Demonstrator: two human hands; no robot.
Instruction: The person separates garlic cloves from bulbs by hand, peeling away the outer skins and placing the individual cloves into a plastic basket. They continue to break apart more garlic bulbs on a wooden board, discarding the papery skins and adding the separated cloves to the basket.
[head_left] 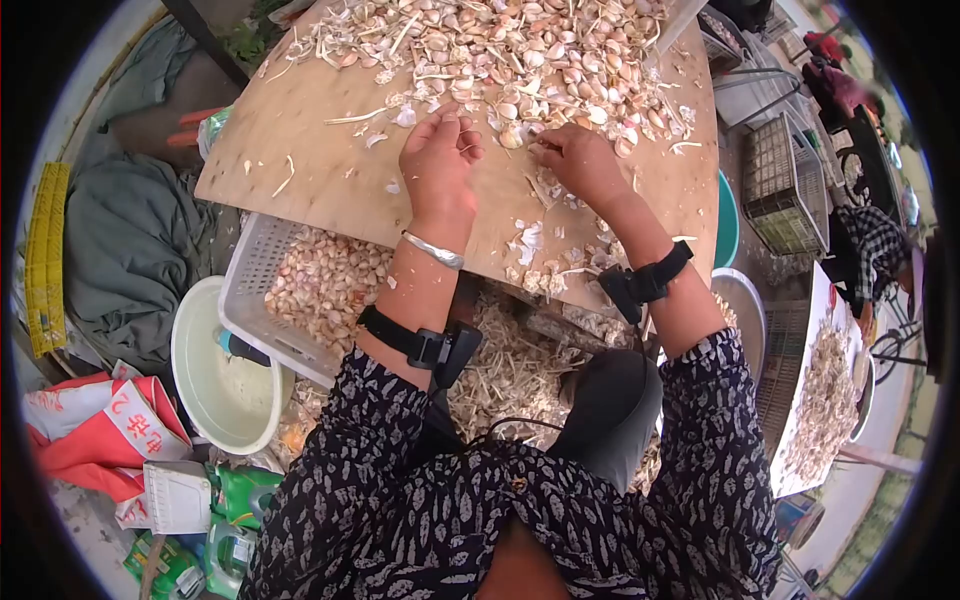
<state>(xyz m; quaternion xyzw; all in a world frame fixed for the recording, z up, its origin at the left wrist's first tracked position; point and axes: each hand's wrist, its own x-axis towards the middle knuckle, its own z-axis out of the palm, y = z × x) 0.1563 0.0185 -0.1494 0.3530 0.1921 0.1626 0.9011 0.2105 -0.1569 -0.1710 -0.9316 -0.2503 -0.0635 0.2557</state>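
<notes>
Curling beside papery garlic cloves (508, 111), left grip (438, 160) sits slightly apart, right grip (578, 162) together.

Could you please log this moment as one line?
left hand: fingers curled, over board | right hand: fingers bent, at garlic pile edge | crate below board: holds cloves

Two hands (441, 160), two wrist straps (395, 335), one bracelet (433, 250); one counter (335, 170) with garlic cloves (570, 75) too many to count; at left, one white crate (243, 305), one pale basin (215, 405).
</notes>
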